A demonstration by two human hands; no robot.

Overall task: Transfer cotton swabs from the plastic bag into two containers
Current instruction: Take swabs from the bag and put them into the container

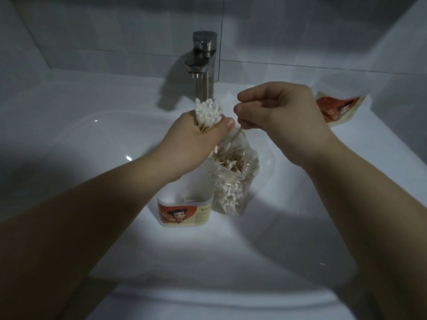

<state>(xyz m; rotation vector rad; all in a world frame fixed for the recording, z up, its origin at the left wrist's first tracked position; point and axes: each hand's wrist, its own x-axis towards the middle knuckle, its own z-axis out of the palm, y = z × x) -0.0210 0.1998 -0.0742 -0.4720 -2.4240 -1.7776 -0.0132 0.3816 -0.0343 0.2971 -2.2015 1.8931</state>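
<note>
My left hand (196, 139) grips an upright bundle of cotton swabs (209, 112), white tips up, above the sink. My right hand (275, 109) pinches a few wooden swab sticks (240, 130) just above the mouth of the clear plastic bag (233, 181). The bag stands in the basin, holding many loose swabs. To the bag's left stands a white container (184, 211) with a red and cream cartoon label, partly hidden by my left wrist. A second labelled container (337, 107) lies on the sink ledge at the right, behind my right hand.
A steel tap (203, 65) rises behind my hands at the back of the white sink (80, 139). Grey tiled walls enclose the sink at the back and right. The basin's front rim (208, 301) runs along the bottom.
</note>
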